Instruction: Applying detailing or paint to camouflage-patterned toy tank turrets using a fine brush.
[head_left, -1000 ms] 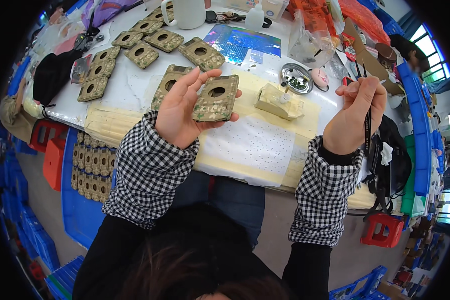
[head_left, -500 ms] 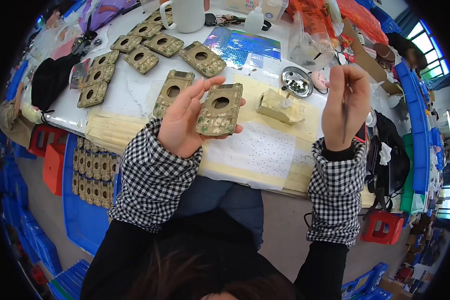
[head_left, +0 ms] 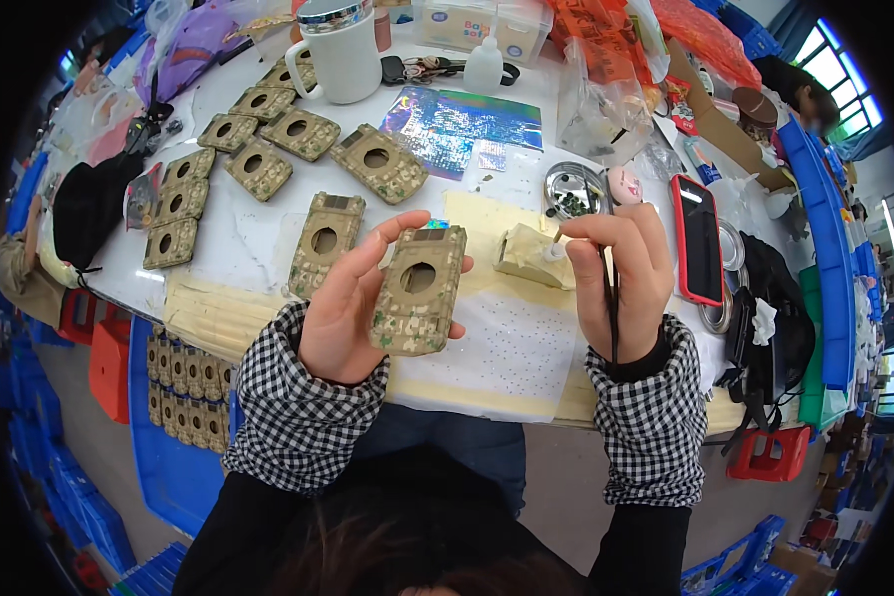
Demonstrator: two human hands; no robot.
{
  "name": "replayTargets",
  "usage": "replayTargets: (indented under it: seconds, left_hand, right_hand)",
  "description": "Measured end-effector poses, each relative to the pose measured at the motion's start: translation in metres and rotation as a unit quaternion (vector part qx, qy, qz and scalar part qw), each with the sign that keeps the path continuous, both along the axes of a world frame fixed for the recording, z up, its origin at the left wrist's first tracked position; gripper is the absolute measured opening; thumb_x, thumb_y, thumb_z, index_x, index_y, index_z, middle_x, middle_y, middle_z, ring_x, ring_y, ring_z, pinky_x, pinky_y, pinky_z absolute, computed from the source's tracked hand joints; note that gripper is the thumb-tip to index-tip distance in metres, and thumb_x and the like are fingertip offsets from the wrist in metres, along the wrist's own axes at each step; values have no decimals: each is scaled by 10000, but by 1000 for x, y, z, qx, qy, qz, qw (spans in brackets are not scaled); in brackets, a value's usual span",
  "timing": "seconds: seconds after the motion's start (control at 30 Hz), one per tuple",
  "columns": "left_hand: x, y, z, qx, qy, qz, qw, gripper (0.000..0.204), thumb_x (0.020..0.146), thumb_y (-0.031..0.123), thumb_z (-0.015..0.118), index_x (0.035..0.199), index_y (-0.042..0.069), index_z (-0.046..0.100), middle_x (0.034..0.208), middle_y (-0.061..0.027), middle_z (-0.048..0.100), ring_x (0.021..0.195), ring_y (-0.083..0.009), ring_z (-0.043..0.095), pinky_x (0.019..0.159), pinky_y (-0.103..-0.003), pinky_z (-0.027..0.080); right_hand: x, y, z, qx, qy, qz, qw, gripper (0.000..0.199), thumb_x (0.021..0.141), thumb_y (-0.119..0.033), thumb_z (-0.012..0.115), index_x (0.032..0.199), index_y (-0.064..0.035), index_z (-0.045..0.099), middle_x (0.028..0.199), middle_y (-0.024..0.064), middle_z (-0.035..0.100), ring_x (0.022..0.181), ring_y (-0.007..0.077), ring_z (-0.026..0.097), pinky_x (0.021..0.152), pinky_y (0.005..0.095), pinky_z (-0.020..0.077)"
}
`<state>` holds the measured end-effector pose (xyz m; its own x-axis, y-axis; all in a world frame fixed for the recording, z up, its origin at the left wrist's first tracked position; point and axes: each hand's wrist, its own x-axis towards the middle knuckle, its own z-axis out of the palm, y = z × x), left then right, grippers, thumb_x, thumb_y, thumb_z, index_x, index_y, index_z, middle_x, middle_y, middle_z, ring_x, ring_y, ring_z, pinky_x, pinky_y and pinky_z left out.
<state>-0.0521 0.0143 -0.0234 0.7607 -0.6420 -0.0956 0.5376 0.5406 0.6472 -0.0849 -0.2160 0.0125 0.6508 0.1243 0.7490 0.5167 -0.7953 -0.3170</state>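
Observation:
My left hand [head_left: 343, 323] is closed around the edges of a camouflage model tank hull [head_left: 419, 308], its round opening facing up. To the right, my right hand [head_left: 621, 283] pinches a slim tool with a dark shaft [head_left: 613, 318]; its exact kind is not clear. A thin brownish tip shows at the fingertips, just above a small white nozzle [head_left: 553, 252] on a cream, tape-wrapped block [head_left: 520, 260]. Another hull [head_left: 325, 243] lies left of the held one. Behind the block, a round metal dish [head_left: 574, 189] holds small dark green bits.
Several more hulls [head_left: 258, 169] lie at the back left, near a white mug [head_left: 346, 65]. A dotted white sheet [head_left: 512, 343] lies in front of the block. A red-edged phone [head_left: 698, 238] is at the right. Below left, a blue crate [head_left: 174, 462] holds rows of hulls.
My right hand has come down and left to the nozzle on the cream block, with the tool in it. The left hand and its hull sit lower in the picture; the view has shifted.

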Motion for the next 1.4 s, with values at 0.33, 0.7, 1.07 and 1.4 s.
replayTargets:
  seconds: [0.33,0.7,1.07,1.4]
  left_hand:
    - [-1,-1,0,2,-14,-15,1000,553,962,385,337,1384,38,246,1305,-185,430,1245,-308,424,789,-477,554]
    - [0,-1,-1,37,-20,-11,999,566,958,386,334,1398,45,233,1326,-192,419,1240,-297,432,853,-492,520]
    - [2,0,-1,31,-1,-18,999,529,953,293,361,1404,60,212,1316,-227,421,1231,-300,447,921,-503,476]
    - [3,7,-4,37,-1,-50,998,699,829,103,486,1431,60,133,1334,-242,401,1182,-352,494,977,-493,430]
  right_hand:
    - [1,-1,5,-24,25,-45,998,107,747,-15,687,838,-30,632,716,71,492,678,229,492,592,325,401]
    - [7,-12,4,-83,44,-52,994,184,706,-54,731,876,-36,662,705,75,563,729,242,533,645,328,441]
    - [1,-7,13,-73,74,-41,994,130,710,-22,719,804,-22,630,734,79,595,721,248,543,654,327,434]
    - [-18,32,3,184,169,151,956,96,811,1,651,896,-8,607,817,102,613,742,183,540,692,278,426]
